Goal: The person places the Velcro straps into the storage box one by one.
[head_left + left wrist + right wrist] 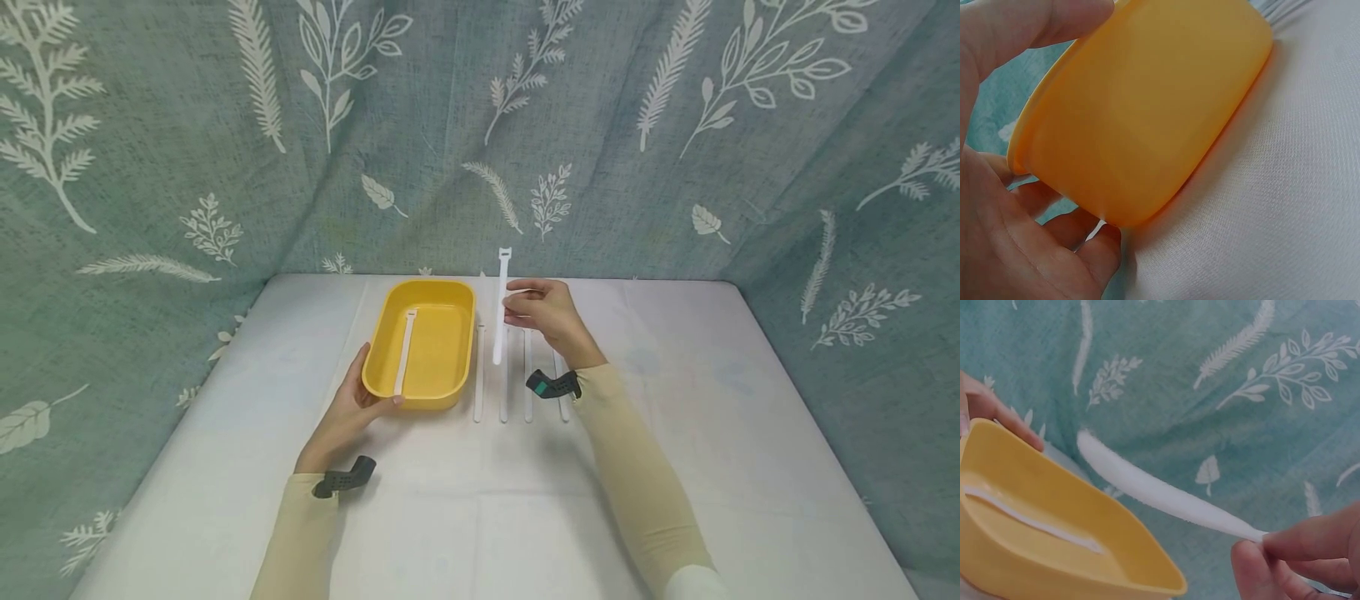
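Note:
My right hand [546, 315] pinches a white hook-and-loop cable tie [502, 292] between thumb and fingers. Its slotted head points up in the head view, and the strap hangs just right of a yellow plastic tub [468, 350]. In the right wrist view the held cable tie [1154, 490] stretches out toward the tub [1141, 550]. My left hand [358, 408] grips the tub at its near left corner, thumb on the rim and fingers round the outer wall [1141, 112]. Inside the tub lies another white cable tie [406, 352].
Several more white cable ties [478, 375] lie side by side on the white cloth-covered table [465, 525], right of the tub and partly beneath my right hand. A green leaf-patterned curtain [442, 167] rises behind the table and along its sides.

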A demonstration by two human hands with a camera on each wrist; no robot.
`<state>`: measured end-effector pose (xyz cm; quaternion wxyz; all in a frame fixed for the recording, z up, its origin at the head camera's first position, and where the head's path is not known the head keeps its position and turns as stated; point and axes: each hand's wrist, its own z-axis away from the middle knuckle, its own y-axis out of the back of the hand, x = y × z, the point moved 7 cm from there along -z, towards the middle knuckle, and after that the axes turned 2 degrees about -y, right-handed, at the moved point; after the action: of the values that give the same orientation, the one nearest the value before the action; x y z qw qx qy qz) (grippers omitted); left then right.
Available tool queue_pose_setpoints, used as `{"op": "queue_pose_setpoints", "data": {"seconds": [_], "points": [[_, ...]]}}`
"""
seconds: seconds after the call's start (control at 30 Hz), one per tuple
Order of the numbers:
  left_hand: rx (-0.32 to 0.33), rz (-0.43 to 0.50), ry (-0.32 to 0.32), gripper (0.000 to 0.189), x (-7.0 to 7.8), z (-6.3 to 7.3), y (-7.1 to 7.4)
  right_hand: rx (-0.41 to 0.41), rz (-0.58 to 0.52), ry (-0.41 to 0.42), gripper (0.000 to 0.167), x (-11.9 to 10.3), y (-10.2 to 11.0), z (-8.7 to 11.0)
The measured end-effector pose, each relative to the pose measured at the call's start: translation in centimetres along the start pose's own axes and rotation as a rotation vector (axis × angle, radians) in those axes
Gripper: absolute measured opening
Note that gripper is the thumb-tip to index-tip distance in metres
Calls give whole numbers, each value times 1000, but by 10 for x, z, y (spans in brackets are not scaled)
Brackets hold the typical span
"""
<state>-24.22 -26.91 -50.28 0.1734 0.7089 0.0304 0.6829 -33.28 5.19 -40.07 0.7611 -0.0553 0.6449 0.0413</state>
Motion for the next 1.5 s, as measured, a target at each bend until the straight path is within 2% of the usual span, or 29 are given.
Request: {"op": "queue_pose_setpoints", "data": {"seconds": [0.97, 1.5], "points": [[3, 24, -3, 117, 1, 2, 1, -65, -14, -16, 33, -4, -51, -22], [9, 4, -7, 117, 1, 1, 0, -94, 10, -30, 31, -4, -81, -32]]}}
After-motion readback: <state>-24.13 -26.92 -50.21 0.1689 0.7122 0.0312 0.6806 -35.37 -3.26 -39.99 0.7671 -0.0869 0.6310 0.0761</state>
